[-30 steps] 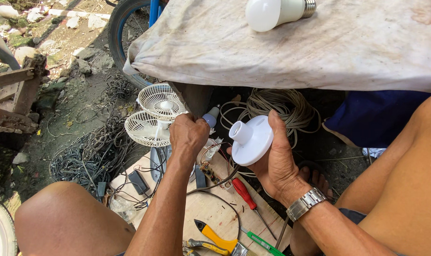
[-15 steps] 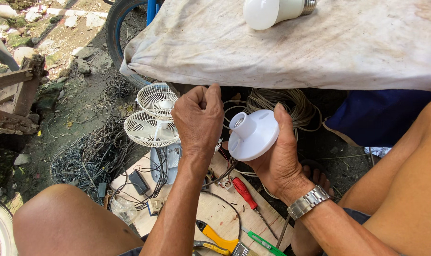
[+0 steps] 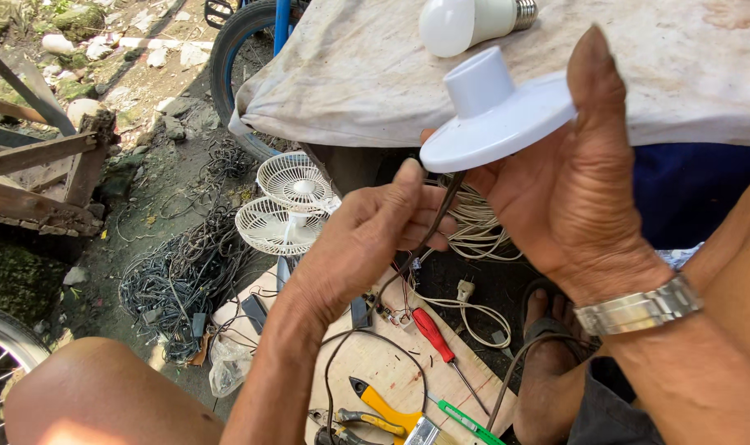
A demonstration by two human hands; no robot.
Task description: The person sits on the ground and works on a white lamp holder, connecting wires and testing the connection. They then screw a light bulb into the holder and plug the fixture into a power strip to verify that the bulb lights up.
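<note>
The right hand (image 3: 573, 206) keeps a firm grip on a smooth white plastic lamp holder (image 3: 494, 115), a round disc with a short cylindrical socket, at about one o'clock in view. The left hand (image 3: 367, 239) pinches a thin dark wire (image 3: 437, 218) running up under the disc. At six o'clock a wooden board (image 3: 375, 363) carries a red-handled screwdriver (image 3: 434, 334) and yellow-handled pliers (image 3: 383, 408); two white ribbed fan grilles (image 3: 286, 202) lie at nine o'clock.

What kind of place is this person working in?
Probably an outdoor, makeshift electrical repair spot. Tangled wires lie on bare ground, a screwdriver and pliers rest on a wooden board, and small fan grilles stand nearby.
</note>
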